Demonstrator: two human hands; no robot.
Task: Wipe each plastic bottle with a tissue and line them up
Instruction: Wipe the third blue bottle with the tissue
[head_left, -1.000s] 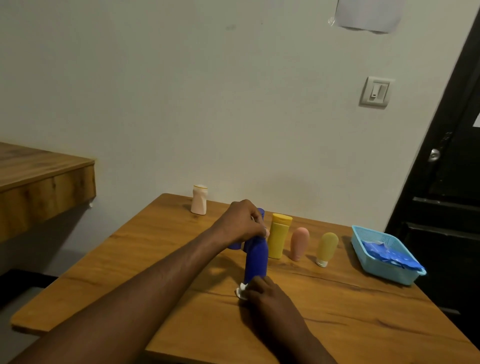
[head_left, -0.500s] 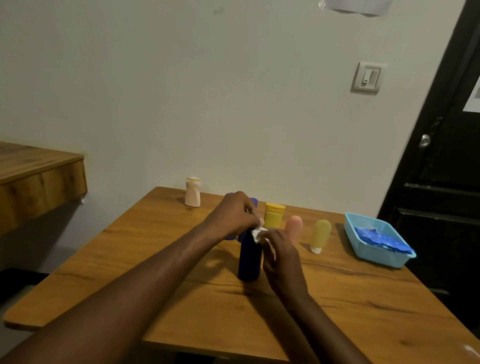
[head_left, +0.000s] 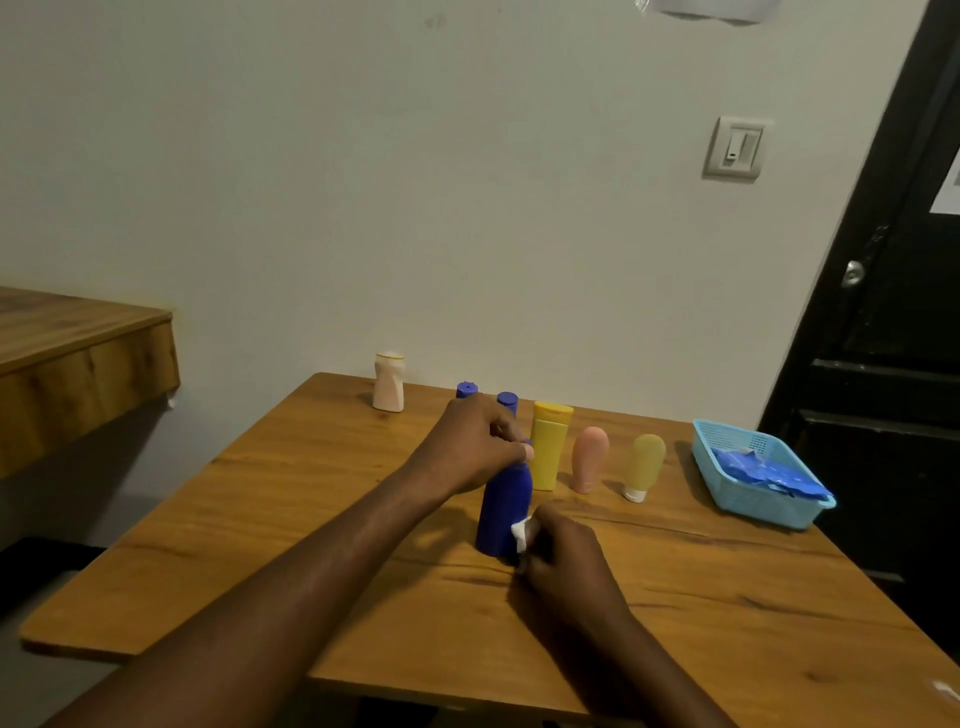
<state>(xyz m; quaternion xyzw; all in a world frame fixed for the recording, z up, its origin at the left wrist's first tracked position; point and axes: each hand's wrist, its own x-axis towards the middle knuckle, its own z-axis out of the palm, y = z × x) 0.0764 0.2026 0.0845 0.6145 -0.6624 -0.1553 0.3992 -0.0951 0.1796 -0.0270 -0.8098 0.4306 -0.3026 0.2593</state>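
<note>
Step in hand: wiping the dark blue bottle (head_left: 506, 512), which stands upright on the wooden table (head_left: 291, 525), just in front of the row
Left hand: the left hand (head_left: 475, 447) curls round the bottle's neck and cap; it steadies the bottle from above
Right hand: the right hand (head_left: 566, 564) pinches a white tissue (head_left: 521, 536); it presses it to the bottle's lower right side, near the base
Doing it well: probably best to hold the top firm so the base does not skate; run the tissue up the full height; turn the bottle to reach the far side; give the covered cap its own pass
Risk: the yellow bottle (head_left: 549, 452) stands just behind; a wide stroke could knock it
Row: pink bottle (head_left: 589, 460) and olive bottle (head_left: 644, 465) stand beside the yellow one; blue caps (head_left: 466, 389) show behind the left hand; a pale bottle (head_left: 389, 382) stands apart at the far edge
Basket: a light blue basket (head_left: 761, 508) holds blue packets (head_left: 763, 470)
Writing: none readable; the bottles look plain from here; the door sheet (head_left: 948, 192) is cut off and too small to read
</note>
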